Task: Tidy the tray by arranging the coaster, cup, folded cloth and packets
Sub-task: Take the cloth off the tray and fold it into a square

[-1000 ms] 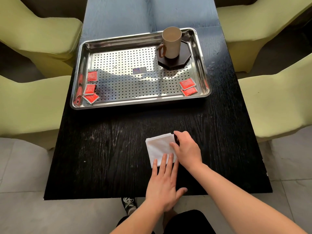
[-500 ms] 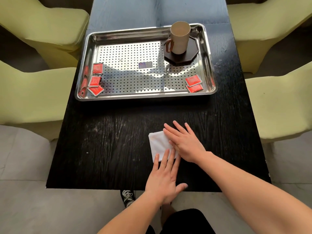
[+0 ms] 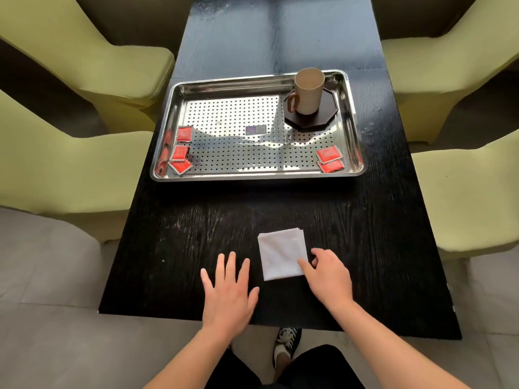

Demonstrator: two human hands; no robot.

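At the near edge of a black wooden table (image 3: pixel 196 234), a person's left hand (image 3: pixel 227 293) is resting palm down on the bare wood, fingers straight and spread, holding nothing. Just to its right, the folded cloth (image 3: pixel 280 254), a white square, is lying flat on the table, well short of the tray. The right hand (image 3: pixel 328 276) is reaching in at the cloth's near right corner with its fingers partly curled, one fingertip touching the fabric. Whether it is actually gripping the cloth cannot be told from here. A black-and-white shoe (image 3: pixel 286 343) is showing beneath the table edge, between the forearms.

Further back, the steel tray (image 3: pixel 252 175) is sitting across the table, its perforated floor catching the light. Three red packets (image 3: pixel 179 153) are lying loosely along its left end, and two red packets (image 3: pixel 330 160) are lying side by side in its near right corner. A small label (image 3: pixel 255 130) is lying at the middle of the tray floor. In the far right corner, the beige cup (image 3: pixel 309 91) is standing upright on the dark octagonal coaster (image 3: pixel 309 122), its handle pointing left. Yellow-green chairs (image 3: pixel 70 169) are flanking the table on both sides.
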